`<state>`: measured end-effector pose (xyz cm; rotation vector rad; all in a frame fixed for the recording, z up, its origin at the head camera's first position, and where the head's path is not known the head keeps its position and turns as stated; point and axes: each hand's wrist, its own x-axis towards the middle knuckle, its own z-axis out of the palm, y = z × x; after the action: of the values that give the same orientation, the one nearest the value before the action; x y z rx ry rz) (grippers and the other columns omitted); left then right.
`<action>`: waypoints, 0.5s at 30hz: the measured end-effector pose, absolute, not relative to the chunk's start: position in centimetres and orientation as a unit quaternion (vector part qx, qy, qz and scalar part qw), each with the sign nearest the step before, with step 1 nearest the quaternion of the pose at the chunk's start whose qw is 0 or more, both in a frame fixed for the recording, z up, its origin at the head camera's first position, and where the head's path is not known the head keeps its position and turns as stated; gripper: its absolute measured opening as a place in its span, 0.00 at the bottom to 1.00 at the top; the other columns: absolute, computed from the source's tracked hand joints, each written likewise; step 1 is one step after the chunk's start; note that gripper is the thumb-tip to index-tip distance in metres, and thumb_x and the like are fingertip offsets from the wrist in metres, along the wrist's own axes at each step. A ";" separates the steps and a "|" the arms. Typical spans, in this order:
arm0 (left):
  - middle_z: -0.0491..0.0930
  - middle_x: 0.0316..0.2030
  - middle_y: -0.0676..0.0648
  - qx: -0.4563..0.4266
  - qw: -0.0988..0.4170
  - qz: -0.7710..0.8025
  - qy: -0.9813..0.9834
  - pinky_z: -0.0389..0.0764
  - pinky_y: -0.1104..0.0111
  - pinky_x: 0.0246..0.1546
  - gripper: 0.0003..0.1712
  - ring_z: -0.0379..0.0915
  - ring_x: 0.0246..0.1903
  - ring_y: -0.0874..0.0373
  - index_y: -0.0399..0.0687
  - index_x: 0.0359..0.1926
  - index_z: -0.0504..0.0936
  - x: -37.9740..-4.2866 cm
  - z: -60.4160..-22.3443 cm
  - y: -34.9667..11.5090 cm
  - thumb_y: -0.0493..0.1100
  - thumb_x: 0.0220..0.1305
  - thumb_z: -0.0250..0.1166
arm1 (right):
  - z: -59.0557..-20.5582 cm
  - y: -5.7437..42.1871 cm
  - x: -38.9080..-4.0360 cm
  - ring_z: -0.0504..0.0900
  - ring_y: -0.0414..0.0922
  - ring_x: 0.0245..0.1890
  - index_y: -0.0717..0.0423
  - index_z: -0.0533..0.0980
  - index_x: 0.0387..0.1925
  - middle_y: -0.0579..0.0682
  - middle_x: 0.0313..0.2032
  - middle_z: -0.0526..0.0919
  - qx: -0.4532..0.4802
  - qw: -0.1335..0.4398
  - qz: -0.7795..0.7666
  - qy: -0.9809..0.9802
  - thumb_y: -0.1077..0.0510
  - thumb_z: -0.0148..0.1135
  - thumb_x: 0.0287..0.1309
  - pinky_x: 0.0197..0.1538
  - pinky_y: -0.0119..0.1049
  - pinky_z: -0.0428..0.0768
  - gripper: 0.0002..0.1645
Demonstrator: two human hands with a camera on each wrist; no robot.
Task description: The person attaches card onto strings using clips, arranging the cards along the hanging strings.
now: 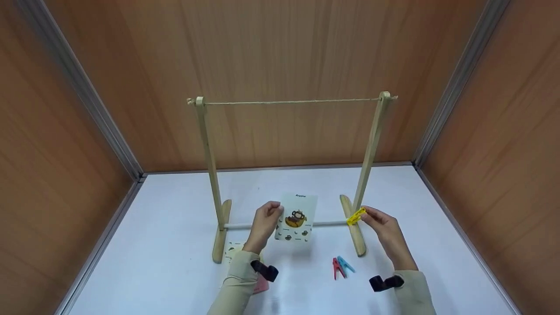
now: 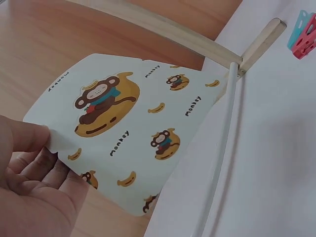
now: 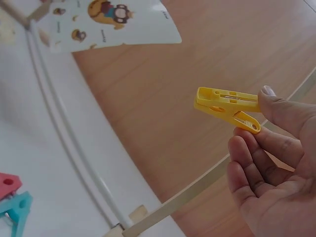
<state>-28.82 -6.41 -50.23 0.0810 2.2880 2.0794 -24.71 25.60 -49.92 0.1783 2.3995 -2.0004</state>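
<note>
My left hand (image 1: 264, 225) pinches a pale card (image 1: 309, 214) by its left edge and holds it up off the table. A monkey on a banana is printed on the card, with small bananas and the word "monkey" around it, plain in the left wrist view. Between thumb and fingers my right hand (image 1: 387, 232) grips a yellow clothespin (image 3: 227, 104) by its handle ends. The clothespin is in front of the right post's foot in the head view. Above both hands a string (image 1: 288, 102) runs between two wooden posts (image 1: 209, 162).
A red clothespin (image 1: 338, 268) and a blue clothespin (image 1: 345, 264) lie on the white table (image 1: 166, 236). Another patterned card (image 1: 232, 248) and a pink card (image 1: 261, 285) are partly hidden under my left arm. A white rod (image 1: 334, 223) joins the stand's feet. Wooden panels enclose the table.
</note>
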 end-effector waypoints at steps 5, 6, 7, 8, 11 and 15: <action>0.83 0.42 0.41 0.033 0.011 0.671 0.740 0.80 0.64 0.42 0.13 0.80 0.38 0.57 0.36 0.48 0.77 -29.2 -49.2 -5.8 0.41 0.71 0.54 | -48.8 25.4 -25.1 0.66 0.51 0.68 0.59 0.68 0.64 0.58 0.65 0.69 0.045 0.004 -0.639 0.768 0.44 0.61 0.62 0.69 0.41 0.63 0.36; 0.83 0.42 0.41 0.033 0.009 0.671 0.741 0.80 0.64 0.42 0.13 0.80 0.38 0.57 0.36 0.48 0.77 -29.2 -49.0 -5.7 0.41 0.71 0.55 | -48.6 25.4 -25.2 0.66 0.51 0.68 0.59 0.68 0.64 0.58 0.65 0.69 0.044 0.004 -0.638 0.769 0.44 0.61 0.61 0.69 0.42 0.63 0.36; 0.84 0.42 0.41 0.032 0.008 0.669 0.743 0.80 0.64 0.42 0.13 0.80 0.38 0.57 0.37 0.48 0.77 -29.3 -48.8 -5.6 0.41 0.71 0.55 | -48.4 25.3 -25.3 0.66 0.51 0.68 0.59 0.68 0.65 0.58 0.65 0.69 0.041 0.005 -0.637 0.770 0.43 0.60 0.61 0.69 0.42 0.63 0.36; 0.84 0.41 0.41 0.032 0.007 0.669 0.743 0.81 0.64 0.42 0.13 0.80 0.38 0.56 0.37 0.48 0.78 -29.3 -48.6 -5.5 0.41 0.71 0.55 | -48.2 25.2 -25.4 0.66 0.51 0.68 0.59 0.68 0.64 0.58 0.65 0.69 0.043 0.004 -0.638 0.769 0.43 0.61 0.61 0.69 0.43 0.63 0.37; 0.84 0.42 0.42 0.032 0.008 0.670 0.741 0.81 0.63 0.42 0.13 0.81 0.39 0.56 0.39 0.49 0.78 -29.5 -48.2 -5.3 0.42 0.71 0.55 | -47.6 25.1 -25.6 0.65 0.52 0.68 0.58 0.68 0.65 0.58 0.65 0.69 0.041 0.005 -0.638 0.769 0.42 0.61 0.60 0.70 0.44 0.62 0.38; 0.84 0.41 0.42 0.045 -0.005 0.674 0.737 0.81 0.65 0.40 0.14 0.81 0.38 0.57 0.38 0.49 0.78 -29.7 -47.7 -5.1 0.42 0.70 0.55 | -46.8 24.8 -25.8 0.66 0.51 0.68 0.60 0.68 0.65 0.59 0.65 0.69 0.026 -0.006 -0.646 0.763 0.43 0.62 0.60 0.70 0.43 0.61 0.38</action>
<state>-29.67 -5.05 -47.71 0.1429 2.3224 2.1246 -25.82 24.82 -46.80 0.0808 2.4071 -2.0359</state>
